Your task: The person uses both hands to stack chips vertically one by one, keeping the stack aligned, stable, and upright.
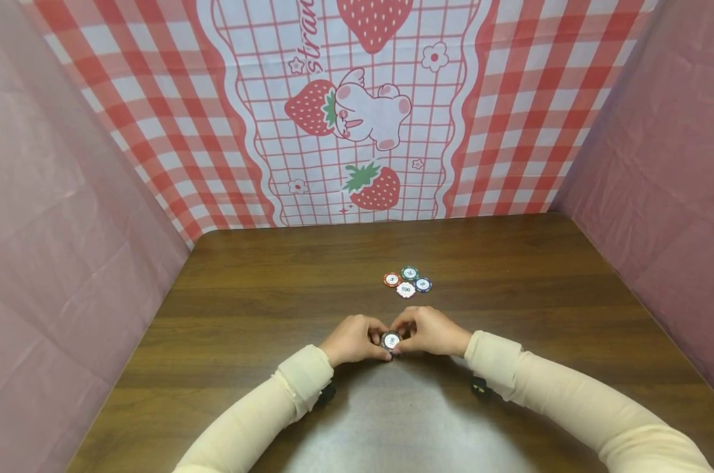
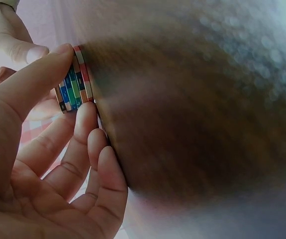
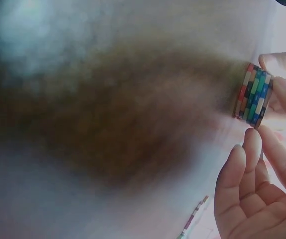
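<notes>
A short stack of poker chips stands on the table between both hands, its top chip dark-rimmed with a white centre. From the left, my left hand pinches the stack between thumb and fingers. My right hand grips it from the opposite side. Seen edge-on in the left wrist view, the chip stack shows red, green, blue and dark layers, the red one lowest against the table. In the right wrist view, thumb and curled fingers of the right hand meet the same stack.
Beyond the hands lie a red chip, a green chip, a blue chip and a white chip, clustered on the wooden table. A strawberry-print cloth hangs behind; pink cloth walls flank the table.
</notes>
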`<state>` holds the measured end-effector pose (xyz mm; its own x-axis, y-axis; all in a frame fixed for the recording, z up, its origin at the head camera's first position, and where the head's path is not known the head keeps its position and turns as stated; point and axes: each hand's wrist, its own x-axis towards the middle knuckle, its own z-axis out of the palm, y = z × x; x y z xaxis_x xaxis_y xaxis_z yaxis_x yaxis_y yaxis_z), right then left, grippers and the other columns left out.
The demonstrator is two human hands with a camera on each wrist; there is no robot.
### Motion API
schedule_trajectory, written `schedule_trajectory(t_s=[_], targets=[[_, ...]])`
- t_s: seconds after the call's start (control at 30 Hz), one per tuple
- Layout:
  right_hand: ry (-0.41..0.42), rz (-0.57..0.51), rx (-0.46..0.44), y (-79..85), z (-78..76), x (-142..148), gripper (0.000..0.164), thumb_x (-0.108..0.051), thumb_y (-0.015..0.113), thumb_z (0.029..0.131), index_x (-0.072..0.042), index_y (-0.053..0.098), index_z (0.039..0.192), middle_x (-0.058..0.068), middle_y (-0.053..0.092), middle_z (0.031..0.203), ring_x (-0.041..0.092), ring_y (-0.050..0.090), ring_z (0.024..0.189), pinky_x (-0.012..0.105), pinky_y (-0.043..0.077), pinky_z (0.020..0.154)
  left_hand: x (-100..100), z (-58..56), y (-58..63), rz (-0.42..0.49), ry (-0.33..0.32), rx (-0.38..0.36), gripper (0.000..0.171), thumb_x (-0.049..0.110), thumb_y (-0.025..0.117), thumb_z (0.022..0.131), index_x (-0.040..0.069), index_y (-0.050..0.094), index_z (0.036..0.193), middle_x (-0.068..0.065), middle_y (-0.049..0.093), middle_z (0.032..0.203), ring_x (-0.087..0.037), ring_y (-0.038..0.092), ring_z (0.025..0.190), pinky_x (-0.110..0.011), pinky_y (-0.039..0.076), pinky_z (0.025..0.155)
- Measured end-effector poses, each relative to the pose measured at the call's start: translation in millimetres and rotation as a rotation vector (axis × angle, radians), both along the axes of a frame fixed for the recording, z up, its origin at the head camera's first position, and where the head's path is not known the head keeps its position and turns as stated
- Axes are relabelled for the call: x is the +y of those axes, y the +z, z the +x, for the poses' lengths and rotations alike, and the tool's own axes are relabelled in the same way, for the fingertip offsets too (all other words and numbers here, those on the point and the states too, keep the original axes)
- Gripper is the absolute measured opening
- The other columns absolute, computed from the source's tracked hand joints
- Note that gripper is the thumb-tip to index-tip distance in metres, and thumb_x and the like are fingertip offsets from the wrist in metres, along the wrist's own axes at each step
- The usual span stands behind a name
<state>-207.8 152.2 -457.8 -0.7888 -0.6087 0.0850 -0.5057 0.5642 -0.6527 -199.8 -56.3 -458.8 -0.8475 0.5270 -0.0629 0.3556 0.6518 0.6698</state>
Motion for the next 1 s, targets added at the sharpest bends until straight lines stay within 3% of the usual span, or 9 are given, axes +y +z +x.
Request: schedule_trajectory(t_s=[0.33,0.8,1.0], targets=[[-0.063,-0.076,-0.037,6.5,-8.7,8,0.033,-0.024,0.082,0.078,-0.007,0.072,0.104,0.000,0.067,0.084,0.004,0.055,0.068,0.020,0.047,0.063,1,0.5,2.1,-0.015,0.000,0.010,0.033,0.022,0.088,0.069,0.012,0.074,0.097,0.009,0.058,0.069,-0.001,0.049,0.061,-0.018,0.040,0.060],[-0.259,-0.219,-0.018,10.6,-34.0,25,0.053,-0.021,0.082,0.079,-0.001,0.063,0.125,0.006,0.066,0.086,0.008,0.054,0.065,0.021,0.045,0.057,1,1.2,2.6,-0.015,0.010,-0.002,0.036,0.022,0.088,0.069,0.010,0.074,0.101,0.009,0.057,0.069,-0.001,0.049,0.062,-0.018,0.040,0.062],[-0.339,-0.249,-0.055,11.9,-44.1,34,0.054,-0.016,0.079,0.081,0.001,0.059,0.128,0.011,0.066,0.089,0.012,0.054,0.069,0.022,0.045,0.060,1,0.6,1.4,-0.014,0.014,-0.004,0.036,0.022,0.088,0.069,0.011,0.075,0.101,0.010,0.057,0.070,-0.001,0.049,0.063,-0.019,0.040,0.063]])
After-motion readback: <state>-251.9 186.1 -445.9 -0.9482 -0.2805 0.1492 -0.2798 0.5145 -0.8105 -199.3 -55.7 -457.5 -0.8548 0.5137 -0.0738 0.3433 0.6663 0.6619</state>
